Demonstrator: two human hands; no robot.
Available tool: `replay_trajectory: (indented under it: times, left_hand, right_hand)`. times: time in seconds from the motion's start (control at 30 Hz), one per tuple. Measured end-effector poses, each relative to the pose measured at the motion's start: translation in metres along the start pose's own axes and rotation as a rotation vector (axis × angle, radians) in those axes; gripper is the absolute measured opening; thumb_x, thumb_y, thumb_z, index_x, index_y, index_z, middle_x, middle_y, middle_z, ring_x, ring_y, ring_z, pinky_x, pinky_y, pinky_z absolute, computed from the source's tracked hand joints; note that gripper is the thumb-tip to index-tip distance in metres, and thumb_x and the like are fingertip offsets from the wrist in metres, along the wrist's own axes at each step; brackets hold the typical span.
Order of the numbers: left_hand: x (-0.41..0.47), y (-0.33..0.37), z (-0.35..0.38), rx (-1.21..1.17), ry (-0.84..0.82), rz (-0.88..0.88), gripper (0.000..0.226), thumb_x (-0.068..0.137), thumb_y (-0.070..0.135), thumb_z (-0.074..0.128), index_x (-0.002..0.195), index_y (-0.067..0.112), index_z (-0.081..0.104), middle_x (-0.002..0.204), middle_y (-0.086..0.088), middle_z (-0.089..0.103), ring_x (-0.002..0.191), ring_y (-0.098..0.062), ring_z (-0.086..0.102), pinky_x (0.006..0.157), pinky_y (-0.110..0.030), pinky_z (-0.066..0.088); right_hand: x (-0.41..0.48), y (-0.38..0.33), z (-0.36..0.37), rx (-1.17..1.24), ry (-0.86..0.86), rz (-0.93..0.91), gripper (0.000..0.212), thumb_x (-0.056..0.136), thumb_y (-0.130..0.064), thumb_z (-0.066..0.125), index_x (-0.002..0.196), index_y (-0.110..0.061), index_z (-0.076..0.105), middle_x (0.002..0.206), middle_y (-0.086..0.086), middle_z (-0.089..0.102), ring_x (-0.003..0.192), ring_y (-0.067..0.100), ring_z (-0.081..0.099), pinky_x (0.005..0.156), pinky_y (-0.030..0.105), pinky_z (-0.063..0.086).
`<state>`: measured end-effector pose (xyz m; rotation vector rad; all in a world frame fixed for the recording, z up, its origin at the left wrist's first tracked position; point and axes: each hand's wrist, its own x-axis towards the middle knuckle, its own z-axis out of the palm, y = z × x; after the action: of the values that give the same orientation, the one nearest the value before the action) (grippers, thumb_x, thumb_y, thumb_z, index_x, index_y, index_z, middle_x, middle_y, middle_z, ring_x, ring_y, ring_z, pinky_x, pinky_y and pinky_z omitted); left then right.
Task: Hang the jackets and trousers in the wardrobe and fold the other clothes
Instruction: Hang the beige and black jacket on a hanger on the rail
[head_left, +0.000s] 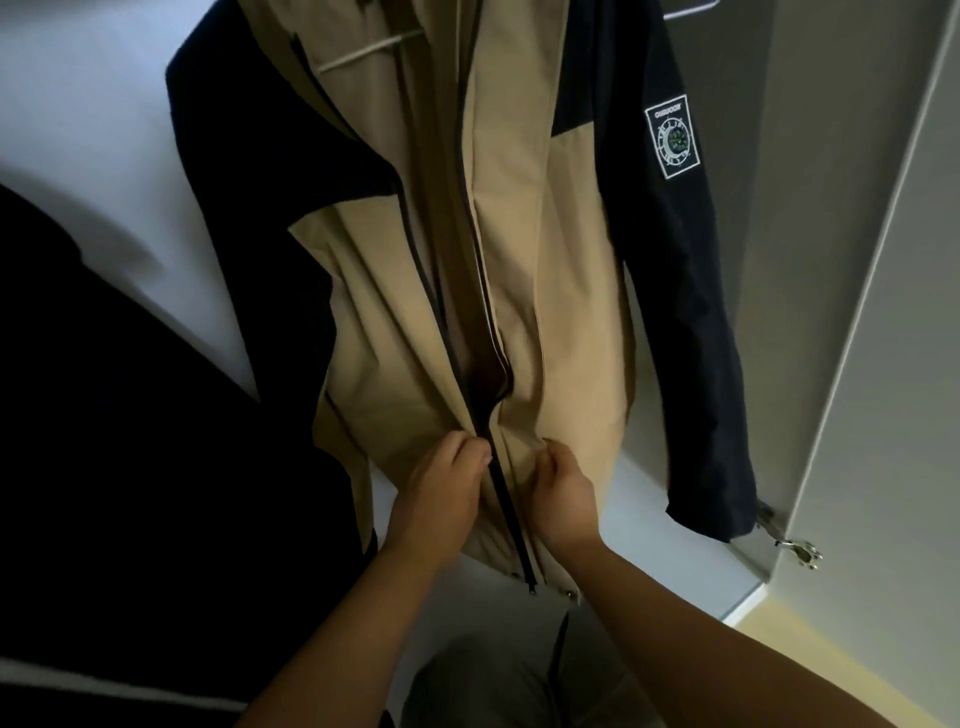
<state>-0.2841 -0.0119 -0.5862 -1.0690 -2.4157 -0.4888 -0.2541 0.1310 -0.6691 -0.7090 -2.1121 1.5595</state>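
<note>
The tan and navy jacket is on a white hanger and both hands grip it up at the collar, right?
Not the collar. The head view shows the left hand and right hand gripping the jacket low down, either side of the zip.

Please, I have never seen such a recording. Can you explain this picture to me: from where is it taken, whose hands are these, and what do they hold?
There is no machine here. The single picture comes from a camera worn on a person's head, looking forward and down at their own bare hands. The left hand and the right hand each grip the front of a tan and navy jacket, one on each side of its zipper, near the hem. The jacket hangs on a white hanger, beside a grey wardrobe door. Higher up, the front is open.
</note>
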Motion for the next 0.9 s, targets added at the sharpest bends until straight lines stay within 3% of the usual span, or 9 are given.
replay_trajectory:
  times: [0.1,0.17,0.23,0.33,0.47,0.6,0.73,0.9]
  left_hand:
    - [0.008,0.003,-0.013,0.023,-0.076,-0.034,0.009,0.096,0.008,0.063,0.102,0.011,0.069,0.099,-0.008,0.065,0.085,-0.028,0.064,0.067,-0.042,0.054]
    - [0.016,0.007,-0.022,0.024,-0.056,-0.016,0.008,0.094,0.009,0.067,0.101,0.011,0.071,0.095,-0.007,0.068,0.083,-0.029,0.065,0.065,-0.034,0.051]
    - [0.023,0.012,-0.032,0.034,-0.034,0.022,0.007,0.089,0.008,0.073,0.095,0.012,0.072,0.090,-0.004,0.070,0.079,-0.027,0.065,0.063,-0.028,0.044]
    - [0.030,0.016,-0.040,-0.003,-0.079,0.020,0.006,0.095,0.016,0.067,0.099,0.014,0.070,0.096,-0.001,0.070,0.088,-0.023,0.063,0.071,-0.034,0.050]
    - [0.036,0.018,-0.042,-0.071,-0.153,0.006,0.003,0.096,0.017,0.063,0.098,0.020,0.064,0.095,0.005,0.065,0.088,-0.016,0.059,0.074,-0.041,0.053]
    - [0.049,0.014,-0.047,-0.044,-0.216,-0.021,0.022,0.095,0.012,0.061,0.085,0.026,0.049,0.083,0.010,0.055,0.077,-0.010,0.053,0.067,-0.044,0.054]
    - [0.083,0.013,-0.061,-0.097,-0.114,-0.056,0.028,0.096,0.015,0.061,0.082,0.030,0.043,0.082,0.010,0.052,0.075,-0.010,0.055,0.063,-0.044,0.056]
    - [0.103,0.015,-0.067,-0.206,0.061,-0.111,0.021,0.096,0.009,0.063,0.085,0.017,0.047,0.083,0.003,0.055,0.075,-0.016,0.057,0.064,-0.044,0.055]
  right_hand:
    - [0.001,-0.007,0.001,-0.003,-0.015,-0.027,0.028,0.106,-0.028,0.040,0.131,-0.019,0.051,0.106,0.002,0.060,0.094,0.021,0.059,0.082,0.033,0.046]
    - [0.000,-0.006,0.002,-0.019,-0.008,-0.028,0.027,0.108,-0.029,0.036,0.131,-0.020,0.047,0.104,0.002,0.060,0.098,0.027,0.061,0.090,0.037,0.047]
    - [-0.004,-0.005,0.004,-0.027,-0.019,-0.034,0.020,0.108,-0.033,0.032,0.120,-0.027,0.047,0.090,-0.003,0.061,0.089,0.027,0.064,0.083,0.040,0.049]
    - [-0.006,-0.004,0.008,-0.027,0.031,-0.032,0.019,0.106,-0.051,0.027,0.096,-0.041,0.041,0.076,-0.016,0.056,0.069,0.008,0.058,0.062,0.032,0.042]
    - [-0.003,0.002,0.019,-0.104,0.142,-0.022,0.035,0.098,-0.067,0.015,0.091,-0.040,0.036,0.067,-0.016,0.053,0.057,0.005,0.052,0.054,0.030,0.037]
    - [0.007,0.007,0.026,-0.147,0.169,-0.077,0.040,0.095,-0.068,0.007,0.089,-0.039,0.034,0.065,-0.014,0.053,0.052,0.006,0.052,0.047,0.027,0.036]
    - [0.019,0.005,0.028,-0.163,0.170,-0.130,0.031,0.101,-0.066,0.011,0.090,-0.055,0.038,0.059,-0.013,0.053,0.049,0.001,0.051,0.045,0.020,0.029]
    - [0.035,0.002,0.021,-0.218,0.181,-0.187,0.031,0.102,-0.065,0.014,0.088,-0.051,0.038,0.059,-0.013,0.051,0.050,0.001,0.047,0.047,0.021,0.024]
